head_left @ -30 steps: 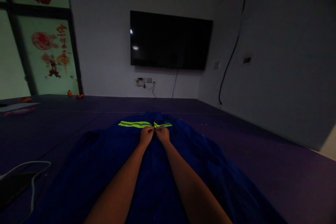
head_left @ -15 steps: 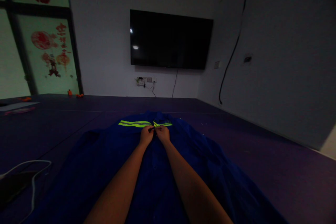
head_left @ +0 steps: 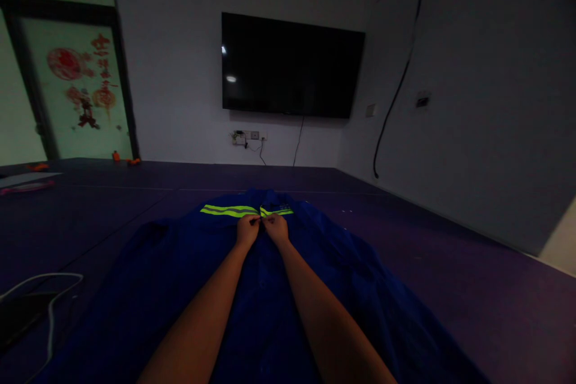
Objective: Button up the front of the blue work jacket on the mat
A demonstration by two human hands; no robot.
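A dark blue work jacket [head_left: 180,270] lies spread on the floor, its collar end pointing away from me. A yellow-green reflective stripe [head_left: 225,210] crosses its chest and is split at the front opening. My left hand [head_left: 248,230] pinches the front edge of the jacket just below the stripe. Close beside it, my right hand [head_left: 276,227] pinches the other front edge. The fingertips of both hands nearly meet at the opening. Whether a button or fastener is between them is too small and dark to tell.
Purple floor [head_left: 427,252] surrounds the jacket. At the lower left lie a dark flat object [head_left: 24,315] and a white cable [head_left: 50,324]. A television [head_left: 292,66] hangs on the far wall, with sockets and cords beneath. Orange items [head_left: 116,156] sit by the glass door.
Both hands stay pinched at the jacket's front opening, with only slight finger movement. The whole view has shifted a little, so everything appears slightly further left.
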